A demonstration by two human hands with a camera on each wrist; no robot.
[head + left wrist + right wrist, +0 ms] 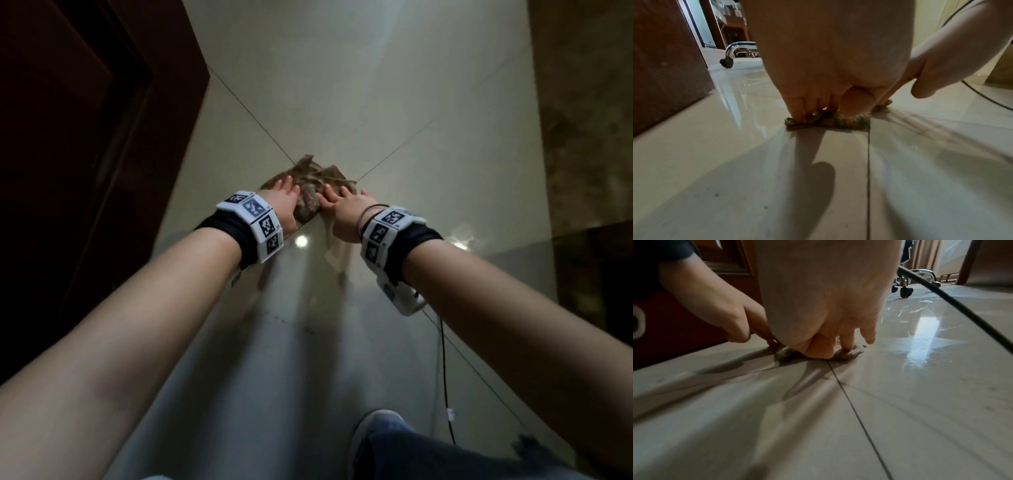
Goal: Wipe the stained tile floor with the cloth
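Note:
A crumpled brown patterned cloth (313, 178) lies on the glossy pale tile floor (394, 102), where two grout lines cross. My left hand (284, 195) presses its left side with straight fingers. My right hand (342, 205) presses its right side the same way. In the left wrist view the fingers (797, 112) and thumb push down into the cloth (828, 124). The right wrist view shows my right hand (830, 350) bearing on the cloth (849, 353), its little finger lifted. A few small dark specks (284, 320) mark the tile nearer to me.
A dark wooden door (85, 137) stands close on the left. On the right is a brown marbled wall (589, 120). A black cable (445, 377) hangs from my right wrist beside my shoe (376, 425). Farther off stands a chair castor (726, 62).

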